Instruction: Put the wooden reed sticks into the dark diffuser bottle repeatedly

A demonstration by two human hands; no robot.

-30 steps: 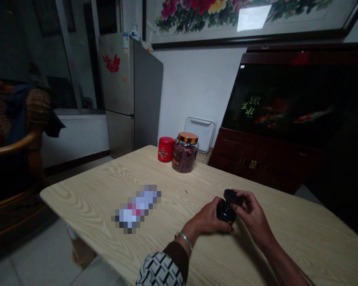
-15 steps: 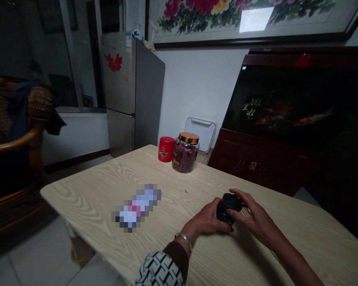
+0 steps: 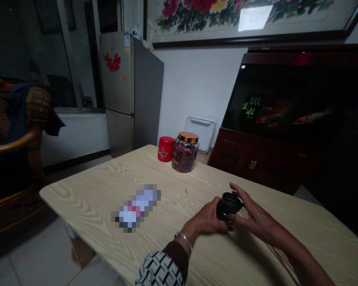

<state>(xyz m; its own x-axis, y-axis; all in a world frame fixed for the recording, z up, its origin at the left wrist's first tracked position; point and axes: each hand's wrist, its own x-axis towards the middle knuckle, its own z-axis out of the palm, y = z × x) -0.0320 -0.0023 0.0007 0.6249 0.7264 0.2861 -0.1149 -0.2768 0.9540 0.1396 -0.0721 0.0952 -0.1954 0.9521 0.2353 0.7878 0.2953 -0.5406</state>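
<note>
A small black round jar point(image 3: 226, 206) stands on the pale wooden table point(image 3: 107, 190), its black lid on top. My left hand point(image 3: 207, 218) is wrapped round the jar's near side. From the right, my right hand point(image 3: 250, 212) holds the lid with thumb and fingers curled about its rim. A metal bracelet circles my left wrist above a patterned sleeve.
A glass jar of dried flowers with a copper lid point(image 3: 185, 152) and a red tin point(image 3: 166, 149) stand at the table's far edge. A blurred flat item point(image 3: 136, 207) lies mid-table. Beyond are a fridge point(image 3: 131, 91), a dark fish tank cabinet point(image 3: 286, 119) and a wooden chair point(image 3: 14, 151).
One second ago my right hand held the lid raised and tilted off the jar; it has lowered the lid onto the jar. My left hand stayed on the jar.
</note>
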